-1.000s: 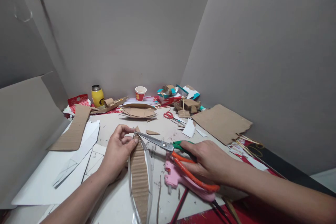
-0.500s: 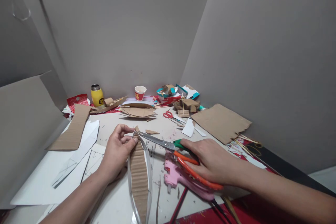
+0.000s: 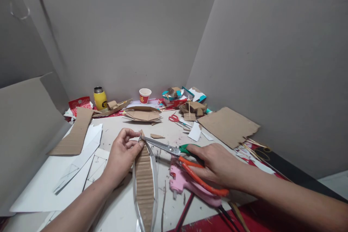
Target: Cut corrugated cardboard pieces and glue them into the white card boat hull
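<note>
A long corrugated cardboard piece (image 3: 145, 185) with grey-white raised edges narrows to a tip at its far end. My left hand (image 3: 123, 152) pinches it near that tip. My right hand (image 3: 214, 161) is closed on large scissors (image 3: 170, 148) with green and orange handles. Their blades point left and meet the tip of the piece beside my left fingertips. Under the scissors and my right hand lies a pink glue gun (image 3: 187, 185), partly covered.
Behind stand a yellow bottle (image 3: 100, 99) and a paper cup (image 3: 145, 96). Red scissors (image 3: 174, 118), a cardboard boat shape (image 3: 143, 115) and a flat cardboard sheet (image 3: 230, 125) lie farther back. Cut cardboard (image 3: 74, 136) and white paper (image 3: 40, 188) are at left.
The scissors' handles have drawn slightly closer together, and my right hand has shifted slightly left with them. My left hand holds the same spot.
</note>
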Motion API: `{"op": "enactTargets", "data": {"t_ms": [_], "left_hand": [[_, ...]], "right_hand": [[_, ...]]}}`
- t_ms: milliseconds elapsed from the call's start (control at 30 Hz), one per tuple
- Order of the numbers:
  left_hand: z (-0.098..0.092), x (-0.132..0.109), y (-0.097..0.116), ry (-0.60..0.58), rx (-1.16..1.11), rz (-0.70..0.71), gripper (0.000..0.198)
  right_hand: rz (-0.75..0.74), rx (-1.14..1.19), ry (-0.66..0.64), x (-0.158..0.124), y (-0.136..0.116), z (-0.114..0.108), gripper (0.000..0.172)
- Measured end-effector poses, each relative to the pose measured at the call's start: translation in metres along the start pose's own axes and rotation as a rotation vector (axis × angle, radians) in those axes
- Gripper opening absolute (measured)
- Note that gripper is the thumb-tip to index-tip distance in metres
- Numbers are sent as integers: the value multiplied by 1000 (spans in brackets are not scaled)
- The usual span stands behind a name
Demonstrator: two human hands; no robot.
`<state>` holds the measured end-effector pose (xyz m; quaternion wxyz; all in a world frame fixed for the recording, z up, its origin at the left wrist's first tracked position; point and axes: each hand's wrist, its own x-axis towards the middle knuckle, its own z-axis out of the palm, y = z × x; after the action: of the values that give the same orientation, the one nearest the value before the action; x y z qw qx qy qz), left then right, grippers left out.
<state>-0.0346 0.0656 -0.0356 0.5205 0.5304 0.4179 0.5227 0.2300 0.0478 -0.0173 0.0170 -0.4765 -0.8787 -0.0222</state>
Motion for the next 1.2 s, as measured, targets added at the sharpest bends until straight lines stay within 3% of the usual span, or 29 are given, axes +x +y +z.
{"op": "enactTargets", "data": {"t_ms": [433, 700, 900, 1200], "left_hand": [[-1, 1, 0, 9, -24, -70, 6], [-1, 0, -2, -38, -37, -128, 14], [-1, 1, -3, -35, -130, -170, 17], [1, 1, 3, -2, -309, -207, 22]], "right_hand": [[-35, 34, 121, -5, 8, 9, 39], [20, 51, 40, -3, 7, 10, 36], [42, 126, -65, -4, -1, -1, 32], [52, 113, -40, 0, -7, -6, 31]]}}
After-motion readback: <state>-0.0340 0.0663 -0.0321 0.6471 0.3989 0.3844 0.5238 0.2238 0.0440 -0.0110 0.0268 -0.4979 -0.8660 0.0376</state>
